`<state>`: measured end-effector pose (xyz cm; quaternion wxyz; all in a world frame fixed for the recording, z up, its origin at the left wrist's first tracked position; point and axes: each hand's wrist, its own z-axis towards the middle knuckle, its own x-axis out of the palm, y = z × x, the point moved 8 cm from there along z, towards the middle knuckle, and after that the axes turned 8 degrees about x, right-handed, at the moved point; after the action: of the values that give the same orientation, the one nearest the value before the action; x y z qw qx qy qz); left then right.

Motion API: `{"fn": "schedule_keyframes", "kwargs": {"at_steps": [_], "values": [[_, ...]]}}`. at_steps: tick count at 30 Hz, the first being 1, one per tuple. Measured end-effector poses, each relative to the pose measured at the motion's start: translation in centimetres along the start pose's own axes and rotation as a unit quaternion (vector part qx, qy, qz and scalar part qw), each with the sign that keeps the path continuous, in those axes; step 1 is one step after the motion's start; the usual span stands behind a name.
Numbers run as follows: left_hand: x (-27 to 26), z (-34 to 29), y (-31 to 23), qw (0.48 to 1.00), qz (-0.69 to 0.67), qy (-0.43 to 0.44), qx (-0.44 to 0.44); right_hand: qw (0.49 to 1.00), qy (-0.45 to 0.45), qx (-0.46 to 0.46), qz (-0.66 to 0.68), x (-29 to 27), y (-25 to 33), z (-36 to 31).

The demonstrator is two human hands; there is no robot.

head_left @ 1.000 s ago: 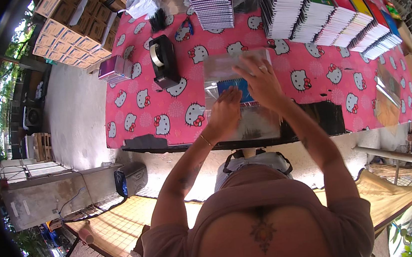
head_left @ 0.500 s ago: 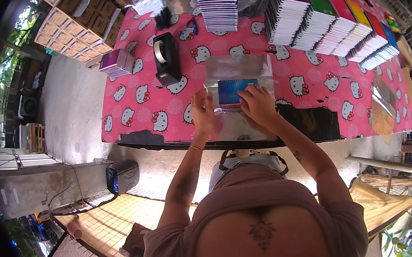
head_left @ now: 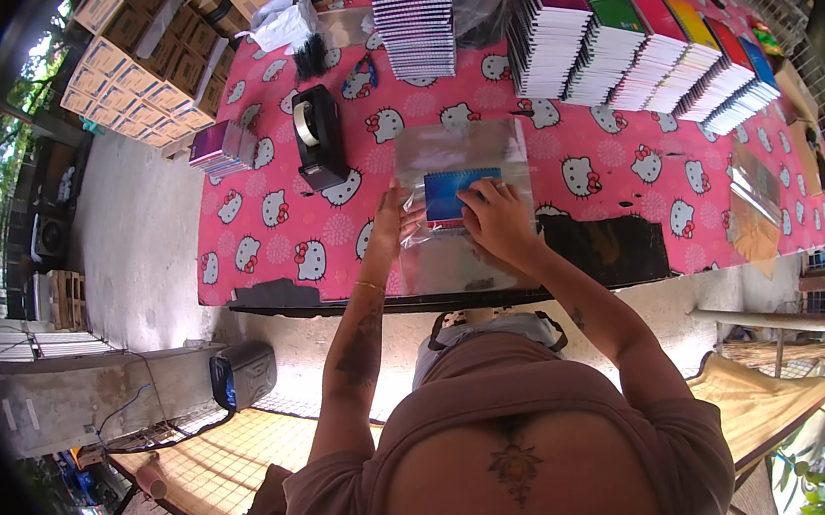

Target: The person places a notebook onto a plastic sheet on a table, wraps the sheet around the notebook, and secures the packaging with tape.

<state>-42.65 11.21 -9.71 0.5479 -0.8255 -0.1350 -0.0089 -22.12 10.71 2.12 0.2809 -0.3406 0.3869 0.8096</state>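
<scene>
A small blue spiral-bound notebook [head_left: 441, 197] lies on a clear plastic sheet [head_left: 461, 142] spread on the table near its front edge. Resting on the right part of the notebook, my right hand [head_left: 501, 216] has its fingers laid out over the cover. At the notebook's left side, my left hand [head_left: 395, 223] grips the crinkled left edge of the plastic, which stands up a little by the fingers. Beyond it, to the left, stands a black tape dispenser [head_left: 322, 146] with a roll of tape.
The pink patterned table [head_left: 615, 176] bears a tall notebook stack [head_left: 413, 26], several coloured notebook stacks [head_left: 602, 47] at the right, and a small stack [head_left: 220, 149] at the left. Pliers [head_left: 368, 71] lie behind the dispenser. Cartons [head_left: 137, 75] are piled at the far left.
My left hand has moved in toward the notebook, drawing the plastic's left edge with it. My right hand stays on the notebook. The whole view has shifted slightly.
</scene>
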Motion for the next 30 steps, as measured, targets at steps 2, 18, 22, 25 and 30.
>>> {"fn": "schedule_keyframes", "kwargs": {"at_steps": [2,18,22,25,30], "values": [[0.2,0.0,-0.1,1.0,-0.018,0.009,-0.015,1.0,-0.001,0.003,0.006,0.1,-0.2,0.1],[13.0,-4.3,-8.8,0.625,0.64,0.112,0.433,0.997,0.059,0.034,-0.038,0.1,2.5,-4.3],[14.1,-7.0,-9.0,0.56,0.602,0.119,0.556,0.994,0.063,0.039,-0.077,1.2,2.7,-4.6],[13.5,-6.4,-7.9,0.607,0.599,0.162,0.496,0.99,0.081,0.019,-0.117,2.5,2.4,-4.9],[12.1,-5.4,-7.8,0.731,0.524,0.179,0.399,0.989,0.111,0.011,-0.093,3.1,1.6,-4.4]]}}
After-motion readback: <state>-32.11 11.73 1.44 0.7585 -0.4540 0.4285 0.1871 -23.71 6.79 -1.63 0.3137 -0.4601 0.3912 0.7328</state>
